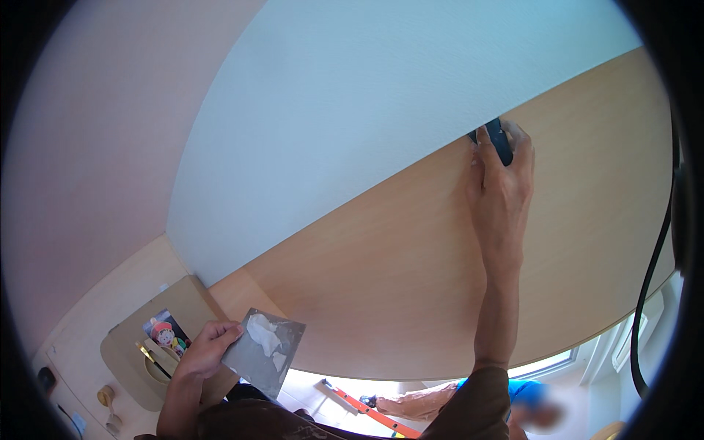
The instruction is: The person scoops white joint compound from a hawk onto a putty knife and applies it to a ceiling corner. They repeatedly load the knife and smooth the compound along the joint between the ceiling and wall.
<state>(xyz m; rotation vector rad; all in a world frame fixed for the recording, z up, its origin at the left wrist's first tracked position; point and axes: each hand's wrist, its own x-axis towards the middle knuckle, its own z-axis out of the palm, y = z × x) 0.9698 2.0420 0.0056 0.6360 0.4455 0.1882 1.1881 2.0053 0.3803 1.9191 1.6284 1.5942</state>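
Observation:
My right hand [504, 172] reaches far up and grips a dark, flat-sided tool [499, 141] between thumb and fingers. The tool's far end meets the seam where a wood-toned panel [396, 271] borders a pale blue surface [352, 110]; its working edge is hidden. Low on the left, my left hand [209, 349] pinches a square, flat metal plate [253, 363] by one edge. White paste [265, 339] lies on the plate in a thick smear and a smaller lump beside it.
Near my left forearm stands a beige board [125, 341] with a colourful picture and a brush. An orange ladder [367, 414] and another person in a blue top [524, 396] are below. A black cable [653, 257] hangs at the right.

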